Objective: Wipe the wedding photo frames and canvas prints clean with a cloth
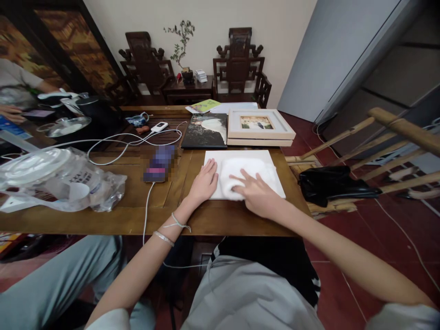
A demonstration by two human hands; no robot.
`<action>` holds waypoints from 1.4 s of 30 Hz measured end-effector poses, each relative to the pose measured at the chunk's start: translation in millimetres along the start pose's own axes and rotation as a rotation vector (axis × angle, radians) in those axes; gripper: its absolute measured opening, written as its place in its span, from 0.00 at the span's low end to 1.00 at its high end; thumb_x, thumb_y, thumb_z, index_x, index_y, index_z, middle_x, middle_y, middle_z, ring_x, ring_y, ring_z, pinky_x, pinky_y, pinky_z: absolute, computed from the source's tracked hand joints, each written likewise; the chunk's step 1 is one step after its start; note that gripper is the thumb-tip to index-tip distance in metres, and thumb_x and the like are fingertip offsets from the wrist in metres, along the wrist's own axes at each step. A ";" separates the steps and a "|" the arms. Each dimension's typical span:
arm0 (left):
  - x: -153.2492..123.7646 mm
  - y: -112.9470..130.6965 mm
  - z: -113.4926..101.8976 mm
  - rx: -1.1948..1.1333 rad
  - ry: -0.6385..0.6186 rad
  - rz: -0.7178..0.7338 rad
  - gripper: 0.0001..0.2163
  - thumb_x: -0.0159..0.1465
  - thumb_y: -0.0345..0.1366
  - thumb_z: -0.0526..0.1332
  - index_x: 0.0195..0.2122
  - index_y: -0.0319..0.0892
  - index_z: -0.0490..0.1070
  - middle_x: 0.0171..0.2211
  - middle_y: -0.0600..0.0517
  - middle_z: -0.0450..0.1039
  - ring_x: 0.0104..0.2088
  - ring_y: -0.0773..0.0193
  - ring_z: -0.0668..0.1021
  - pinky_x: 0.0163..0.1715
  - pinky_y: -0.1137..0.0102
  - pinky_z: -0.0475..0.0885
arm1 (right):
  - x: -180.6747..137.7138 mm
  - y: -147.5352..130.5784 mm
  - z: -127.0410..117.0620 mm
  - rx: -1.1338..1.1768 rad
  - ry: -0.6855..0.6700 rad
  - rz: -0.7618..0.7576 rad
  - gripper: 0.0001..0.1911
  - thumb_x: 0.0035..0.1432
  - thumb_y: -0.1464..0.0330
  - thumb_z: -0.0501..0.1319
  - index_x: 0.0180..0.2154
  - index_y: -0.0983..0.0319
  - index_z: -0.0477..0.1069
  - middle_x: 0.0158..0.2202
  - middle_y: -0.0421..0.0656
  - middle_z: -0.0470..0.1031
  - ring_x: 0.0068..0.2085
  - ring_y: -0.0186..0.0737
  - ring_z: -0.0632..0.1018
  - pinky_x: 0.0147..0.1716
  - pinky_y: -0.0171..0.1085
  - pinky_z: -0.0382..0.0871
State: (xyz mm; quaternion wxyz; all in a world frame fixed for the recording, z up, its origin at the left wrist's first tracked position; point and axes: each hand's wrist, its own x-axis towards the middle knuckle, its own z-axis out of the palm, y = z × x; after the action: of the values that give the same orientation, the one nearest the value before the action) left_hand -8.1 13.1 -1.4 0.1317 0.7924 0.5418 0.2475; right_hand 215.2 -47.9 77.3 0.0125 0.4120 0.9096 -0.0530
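Observation:
A white flat panel (271, 176) lies on the wooden table (130, 215) in front of me. My left hand (204, 183) rests flat on its left edge, fingers together and stretched out. My right hand (256, 195) presses a bunched white cloth (237, 172) onto the panel, fingers spread over the cloth.
Behind the panel lie a dark photo print (206, 130) and a stack of light picture frames (259, 128). A phone (160, 163) on a white cable, a clear plastic bag (58, 181) and a black bag (330, 185) sit nearby. Another person (15, 87) is at far left.

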 end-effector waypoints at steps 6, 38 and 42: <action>0.5 4.7 -4.6 -0.141 0.034 -0.069 0.25 0.75 0.38 0.46 0.69 0.33 0.63 0.72 0.39 0.58 0.74 0.53 0.59 0.73 0.52 0.52 | 68.5 4.6 -2.5 -0.080 0.049 0.209 0.37 0.59 0.83 0.50 0.69 0.62 0.64 0.75 0.55 0.52 0.73 0.76 0.51 0.60 0.80 0.57; 0.6 2.6 -4.3 -0.043 0.075 0.013 0.21 0.70 0.33 0.53 0.61 0.37 0.73 0.64 0.41 0.72 0.68 0.48 0.70 0.71 0.49 0.60 | 142.9 18.3 -54.2 0.128 0.044 -0.038 0.19 0.61 0.77 0.52 0.48 0.63 0.78 0.51 0.51 0.81 0.49 0.49 0.78 0.44 0.38 0.65; 0.2 0.0 -1.7 -0.053 0.078 0.010 0.22 0.70 0.33 0.53 0.62 0.36 0.72 0.68 0.40 0.67 0.70 0.49 0.67 0.72 0.49 0.58 | 144.9 37.9 -67.8 0.133 0.017 0.042 0.16 0.57 0.77 0.55 0.42 0.64 0.78 0.42 0.51 0.83 0.41 0.47 0.79 0.39 0.38 0.66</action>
State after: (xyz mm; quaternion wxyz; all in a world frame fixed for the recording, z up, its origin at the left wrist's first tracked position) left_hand -8.9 13.2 0.0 0.1303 0.7811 0.5357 0.2931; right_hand 149.4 92.5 131.8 -0.0214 0.4311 0.8953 -0.1097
